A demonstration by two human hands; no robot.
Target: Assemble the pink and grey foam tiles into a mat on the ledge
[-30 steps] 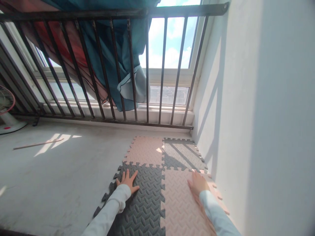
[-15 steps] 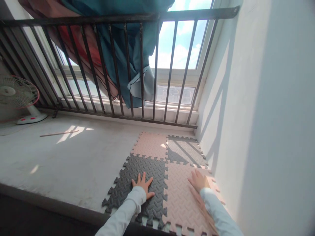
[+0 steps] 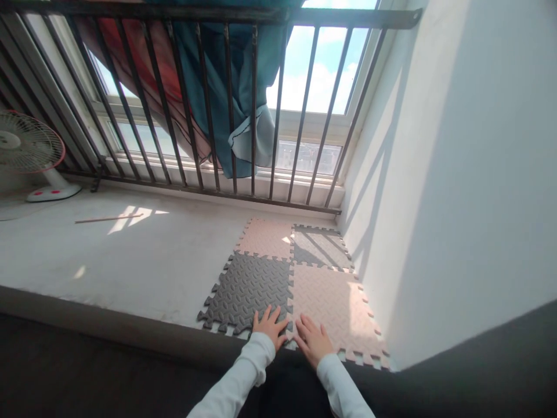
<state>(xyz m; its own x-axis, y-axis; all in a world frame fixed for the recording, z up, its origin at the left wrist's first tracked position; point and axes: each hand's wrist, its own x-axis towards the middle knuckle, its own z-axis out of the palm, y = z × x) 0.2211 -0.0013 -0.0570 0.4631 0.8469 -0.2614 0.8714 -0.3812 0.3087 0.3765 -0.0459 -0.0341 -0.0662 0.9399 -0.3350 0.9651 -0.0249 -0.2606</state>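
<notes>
My left hand (image 3: 270, 326) rests with fingers spread on the near right corner of a dark grey foam floor tile (image 3: 250, 287). Just across the seam, my right hand (image 3: 312, 337) lies on the near left corner of a pink foam tile (image 3: 324, 296), its fingers stretched out. Behind these two lie another pink tile (image 3: 265, 237) on the left and a grey tile (image 3: 319, 247) on the right, striped with shadow. The four-square patch has toothed edges that meet along the seams. Neither hand holds anything.
The tiles lie on a pale raised ledge (image 3: 143, 261) with a front edge near me. A white wall (image 3: 456, 174) borders the right side. Behind stands a dark metal railing (image 3: 255, 104) with curtains (image 3: 235, 69). A fan (image 3: 30, 151) and a thin stick (image 3: 108, 219) are at left.
My left hand has moved right and nearer to the front edge. My right hand has come left toward the seam, so both hands are now close together. The view has shifted slightly.
</notes>
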